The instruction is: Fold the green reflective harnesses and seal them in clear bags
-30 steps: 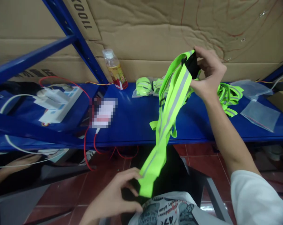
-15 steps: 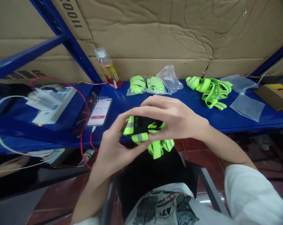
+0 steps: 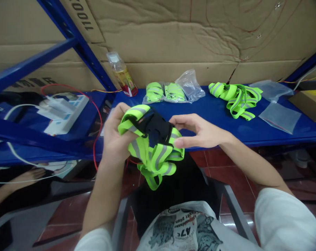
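Observation:
A neon-yellow reflective strap point(image 3: 155, 157) with grey stripes and a black buckle point(image 3: 155, 126) is bunched between both hands above my lap. My left hand point(image 3: 115, 136) is closed round the left side of the bundle. My right hand point(image 3: 199, 131) pinches the right side at the buckle, fingers pressed together. Loops of the strap hang below the hands.
On the blue shelf point(image 3: 215, 115) lie two bagged yellow straps point(image 3: 163, 93), a loose yellow strap pile point(image 3: 237, 97), empty clear bags point(image 3: 278, 116), a drink bottle point(image 3: 121, 74), a white power strip point(image 3: 63, 111) with red cable. Cardboard lines the back. Another person's arm point(image 3: 22, 179) shows lower left.
The strap hung stretched between a raised right hand and a low left hand; it has since been gathered into a folded bundle. Both hands have now shifted apart, exposing the buckle.

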The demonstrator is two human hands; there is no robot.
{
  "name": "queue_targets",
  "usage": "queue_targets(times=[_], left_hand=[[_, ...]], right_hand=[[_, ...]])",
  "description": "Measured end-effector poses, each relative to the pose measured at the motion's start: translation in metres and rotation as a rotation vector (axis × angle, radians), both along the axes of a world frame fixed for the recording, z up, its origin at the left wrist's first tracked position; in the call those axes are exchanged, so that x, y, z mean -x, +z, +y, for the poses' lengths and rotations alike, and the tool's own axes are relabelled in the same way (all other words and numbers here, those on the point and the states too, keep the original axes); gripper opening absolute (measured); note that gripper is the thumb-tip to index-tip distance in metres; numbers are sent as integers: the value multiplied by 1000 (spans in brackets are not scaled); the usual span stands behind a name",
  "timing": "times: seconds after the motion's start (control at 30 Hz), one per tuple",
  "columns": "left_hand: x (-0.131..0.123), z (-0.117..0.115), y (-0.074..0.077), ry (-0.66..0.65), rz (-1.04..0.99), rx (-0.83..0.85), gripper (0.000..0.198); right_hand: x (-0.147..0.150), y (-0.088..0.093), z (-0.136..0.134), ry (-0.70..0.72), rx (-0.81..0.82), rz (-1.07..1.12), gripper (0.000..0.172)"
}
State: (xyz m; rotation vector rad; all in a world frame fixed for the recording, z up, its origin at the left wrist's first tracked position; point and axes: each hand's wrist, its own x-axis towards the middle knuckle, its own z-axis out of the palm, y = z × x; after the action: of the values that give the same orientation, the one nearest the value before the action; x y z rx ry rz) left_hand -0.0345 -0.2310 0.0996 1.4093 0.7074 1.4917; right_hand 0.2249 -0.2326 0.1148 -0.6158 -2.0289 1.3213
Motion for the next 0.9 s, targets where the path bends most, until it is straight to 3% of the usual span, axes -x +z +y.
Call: queue_targets(times=[0.07,0.17,0.23,0.43,0.57,0.63,0.7,0.77,0.83,0.9], left_hand=[[-12,5,7,69,-37,-83,58],[-14,11,15,115,11,-186,55],[-6,14,19,103,100,-231,51],[25,20,31,74,514,-390,30],[30,21,50,191,754,-716,12],[32,20,61,261,787,-791,6],[38,15,69,279,843,-815,7],[49,8,74,250,958,-799,15],[63,0,74,175,1047,-696,20],[78,-8,72,189,920,-459,29]], right_hand=[[11,-14,3,12,24,97,50],[13,-26,8,-66,-103,162,38],[2,-25,12,-100,-123,213,33],[-54,-5,11,51,367,308,44],[-77,3,-1,344,532,173,40],[-85,10,-5,451,552,38,51],[-93,22,-10,447,500,-138,64],[-102,36,-14,349,372,-344,58],[-110,48,-20,198,173,-532,41],[-115,53,-27,-58,-108,-625,37]])
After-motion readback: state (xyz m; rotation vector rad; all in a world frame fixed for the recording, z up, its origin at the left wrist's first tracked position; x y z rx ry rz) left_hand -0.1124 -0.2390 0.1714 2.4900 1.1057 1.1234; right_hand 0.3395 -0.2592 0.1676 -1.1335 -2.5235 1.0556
